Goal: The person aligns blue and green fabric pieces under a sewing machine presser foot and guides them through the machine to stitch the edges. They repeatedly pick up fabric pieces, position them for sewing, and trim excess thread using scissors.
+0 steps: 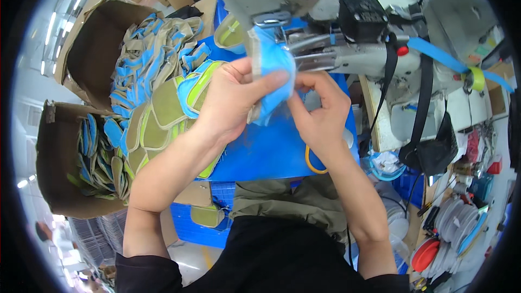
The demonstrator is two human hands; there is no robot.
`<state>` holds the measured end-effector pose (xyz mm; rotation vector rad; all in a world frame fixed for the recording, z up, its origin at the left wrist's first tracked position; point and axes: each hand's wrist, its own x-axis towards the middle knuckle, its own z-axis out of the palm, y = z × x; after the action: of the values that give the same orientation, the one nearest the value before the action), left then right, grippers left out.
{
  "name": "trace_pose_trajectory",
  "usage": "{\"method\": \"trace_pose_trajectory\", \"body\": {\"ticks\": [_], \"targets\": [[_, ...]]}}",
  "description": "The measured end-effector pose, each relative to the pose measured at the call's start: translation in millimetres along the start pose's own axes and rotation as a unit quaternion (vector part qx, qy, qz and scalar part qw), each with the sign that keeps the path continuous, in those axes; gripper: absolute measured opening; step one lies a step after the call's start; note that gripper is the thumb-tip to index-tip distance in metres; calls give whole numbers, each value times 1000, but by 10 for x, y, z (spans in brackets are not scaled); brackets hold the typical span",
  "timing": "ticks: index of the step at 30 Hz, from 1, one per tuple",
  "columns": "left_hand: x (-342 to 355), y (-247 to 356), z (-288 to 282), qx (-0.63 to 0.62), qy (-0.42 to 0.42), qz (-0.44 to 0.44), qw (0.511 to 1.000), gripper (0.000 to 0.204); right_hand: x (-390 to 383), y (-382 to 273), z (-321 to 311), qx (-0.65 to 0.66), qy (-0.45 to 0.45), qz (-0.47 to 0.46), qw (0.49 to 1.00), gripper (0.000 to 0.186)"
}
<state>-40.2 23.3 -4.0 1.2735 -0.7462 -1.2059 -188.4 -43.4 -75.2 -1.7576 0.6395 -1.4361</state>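
Just below the sewing machine head (271, 19), I hold up a curved blue fabric piece (278, 61) with a beige edge, like a slipper upper. My left hand (233, 95) grips its left side, thumb lying across the blue face. At its right edge, my right hand (323, 111) pinches with thumb and forefinger; the fingertips are partly hidden. Close to my left wrist lies a pile of olive slipper-shaped pieces (167, 103) with lime-green and blue parts. An orange loop (315, 161), perhaps a scissor handle, shows beside my right wrist.
Two cardboard boxes (81, 57) stand at the left, near a heap of blue-and-beige pieces (154, 54). Blue tape (437, 54) runs through a yellow-green ring (476, 78) at the right. Black straps (420, 103) hang off the machine. A blue work surface (260, 154) lies below my hands.
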Motion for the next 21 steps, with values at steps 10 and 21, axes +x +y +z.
{"method": "trace_pose_trajectory", "body": {"ticks": [10, 21], "targets": [[189, 126, -26, -25, 5, -36, 999, 20, 36, -11, 129, 76, 38, 80, 993, 17], [135, 105, -125, 133, -7, 108, 985, 21, -38, -124, 221, -12, 63, 54, 996, 29]]}}
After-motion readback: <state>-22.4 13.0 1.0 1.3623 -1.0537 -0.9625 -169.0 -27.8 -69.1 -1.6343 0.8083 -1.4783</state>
